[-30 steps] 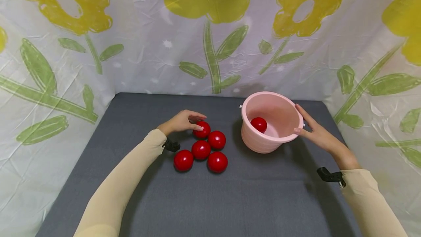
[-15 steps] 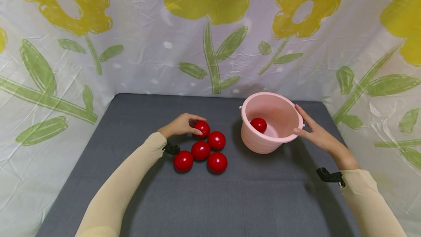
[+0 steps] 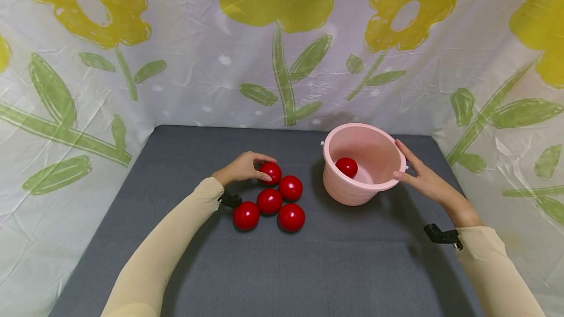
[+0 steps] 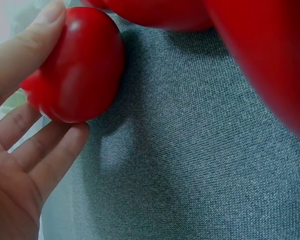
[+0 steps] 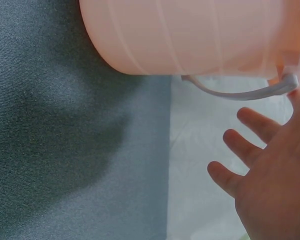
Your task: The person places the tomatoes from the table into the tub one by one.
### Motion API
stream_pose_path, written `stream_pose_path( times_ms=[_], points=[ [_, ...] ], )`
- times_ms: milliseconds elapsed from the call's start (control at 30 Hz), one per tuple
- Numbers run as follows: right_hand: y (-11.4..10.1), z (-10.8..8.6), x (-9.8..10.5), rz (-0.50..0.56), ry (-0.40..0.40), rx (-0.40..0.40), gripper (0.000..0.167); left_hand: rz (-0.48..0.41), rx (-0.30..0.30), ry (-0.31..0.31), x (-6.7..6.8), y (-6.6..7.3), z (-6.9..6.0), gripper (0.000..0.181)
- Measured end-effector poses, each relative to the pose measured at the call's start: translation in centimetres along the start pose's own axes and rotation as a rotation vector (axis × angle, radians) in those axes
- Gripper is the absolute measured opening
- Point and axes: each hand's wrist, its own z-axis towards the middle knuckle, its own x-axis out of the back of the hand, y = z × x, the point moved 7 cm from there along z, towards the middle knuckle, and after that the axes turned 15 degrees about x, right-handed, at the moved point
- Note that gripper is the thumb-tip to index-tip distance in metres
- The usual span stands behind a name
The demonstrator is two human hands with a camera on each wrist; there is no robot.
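One red ball (image 3: 273,173) sat pinched in the left hand (image 3: 240,167); the right hand (image 3: 426,180) touched the pink bucket (image 3: 348,191) at its rim, thumb and forefinger wide apart.

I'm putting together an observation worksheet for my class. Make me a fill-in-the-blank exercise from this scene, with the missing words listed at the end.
1. The left hand grips a red ball; counting that one, ___ red balls are outside the pink bucket.
2. The number of red balls visible inside the bucket is ___.
3. The bucket's rim is touched by the person's ___ hand.
4. The large flower petals printed on the backdrop are coloured ___.

Missing words: five; one; right; yellow.
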Motion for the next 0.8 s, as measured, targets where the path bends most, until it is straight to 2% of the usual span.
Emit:
stream_pose_path(
  times_ms=[233,433,633,800],
  points=[
    [-0.1,-0.1,0.0,-0.001,-0.002,-0.005,0.093,-0.013,-0.001,0.007,0.3,0.2,-0.1,0.057],
    [-0.1,0.0,-0.1,-0.003,-0.005,-0.002,0.093,-0.027,-0.011,0.027,1.1,0.6,0.0,0.056],
    [-0.2,0.0,-0.1,-0.012,-0.005,-0.011,0.091,-0.079,-0.032,0.021,2.6,1.9,-0.1,0.058],
    [-0.1,0.0,-0.1,-0.017,-0.01,-0.011,0.091,-0.095,-0.067,0.036,4.6,3.5,0.1,0.056]
  ],
)
